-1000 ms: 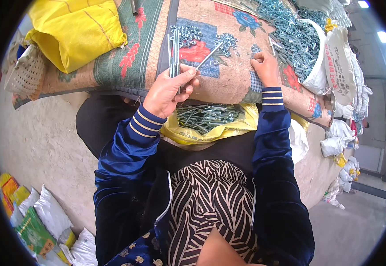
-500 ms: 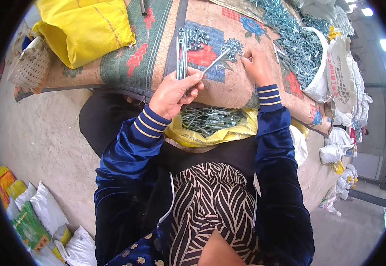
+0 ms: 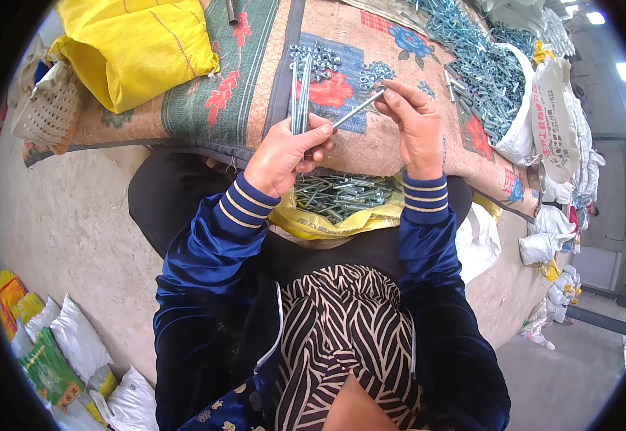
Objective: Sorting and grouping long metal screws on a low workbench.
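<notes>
The step in hand, as judged from the grip, is work at the far end of 1 rod (image 3: 359, 109). The rod extends between the left hand (image 3: 284, 154) and the right hand (image 3: 419, 129), tilted up to the right above the mat (image 3: 273, 86). For good control, the left thumb should press the rod firmly near its lower end, so that it neither turns nor slips. The right fingertips should act in line with the rod's axis; a sideways push may skew the work. The bundle (image 3: 300, 97) should stand clear of the rod (crossed shafts may snag).

Left fingers: curled closed. They grip the upright bundle, and the thumb clamps the angled rod at the index finger.

Right fingers: thumb and index finger closed in a pinch at the rod's far end, the others loosely bent. Whether a nut sits within the pinch is too small to tell.

On the mat, 2 main groups of nuts lie beyond the hands: 1 group (image 3: 321, 61) beside the bundle's top, the other group (image 3: 375, 75) just beyond the rod's end. Bolts (image 3: 338, 195) lie in the yellow sack (image 3: 320, 229) below the hands.
</notes>
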Motion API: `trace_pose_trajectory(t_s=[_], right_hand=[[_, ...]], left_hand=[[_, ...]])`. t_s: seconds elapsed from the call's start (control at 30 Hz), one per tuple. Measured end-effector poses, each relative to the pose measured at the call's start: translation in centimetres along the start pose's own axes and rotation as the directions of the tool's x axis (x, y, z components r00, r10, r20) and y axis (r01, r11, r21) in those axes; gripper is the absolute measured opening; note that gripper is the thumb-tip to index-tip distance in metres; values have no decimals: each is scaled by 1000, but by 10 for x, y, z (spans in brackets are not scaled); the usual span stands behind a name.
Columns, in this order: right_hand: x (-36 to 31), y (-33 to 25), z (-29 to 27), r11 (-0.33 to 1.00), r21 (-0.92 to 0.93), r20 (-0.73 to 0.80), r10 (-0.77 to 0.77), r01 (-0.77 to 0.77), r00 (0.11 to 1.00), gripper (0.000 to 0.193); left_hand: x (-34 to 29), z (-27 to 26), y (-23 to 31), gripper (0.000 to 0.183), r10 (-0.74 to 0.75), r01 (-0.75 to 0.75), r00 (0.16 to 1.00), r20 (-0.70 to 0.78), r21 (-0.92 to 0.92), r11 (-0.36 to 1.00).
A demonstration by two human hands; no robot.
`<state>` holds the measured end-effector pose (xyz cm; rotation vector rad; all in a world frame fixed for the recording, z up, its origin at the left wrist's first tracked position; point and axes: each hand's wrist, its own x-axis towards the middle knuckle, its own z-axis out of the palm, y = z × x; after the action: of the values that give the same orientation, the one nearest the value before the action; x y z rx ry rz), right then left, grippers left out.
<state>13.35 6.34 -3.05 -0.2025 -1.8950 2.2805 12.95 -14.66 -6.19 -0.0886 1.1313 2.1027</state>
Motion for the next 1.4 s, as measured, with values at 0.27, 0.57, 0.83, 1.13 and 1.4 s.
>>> trace_pose_trajectory(t_s=[0.27,0.57,0.83,1.13,1.4], right_hand=[[25,12,35,509,-646,155,-642,569,751,21],[65,44,37,31,-902,356,-509,430,784,15],[27,-2,-3,996,50,209,60,-72,976,16],[5,-18,-14,996,-87,179,24,-8,984,23],[-24,-1,27,955,-250,271,227,-159,935,16]], left_hand=[[1,-5,-1,9,149,-149,989,-12,-193,970],[-4,-7,8,9,191,-203,977,-97,-127,971],[-3,-2,9,7,104,-103,994,12,-62,993],[-2,2,3,10,-2,0,999,54,40,999],[-1,5,-2,27,134,-134,991,10,54,990]])
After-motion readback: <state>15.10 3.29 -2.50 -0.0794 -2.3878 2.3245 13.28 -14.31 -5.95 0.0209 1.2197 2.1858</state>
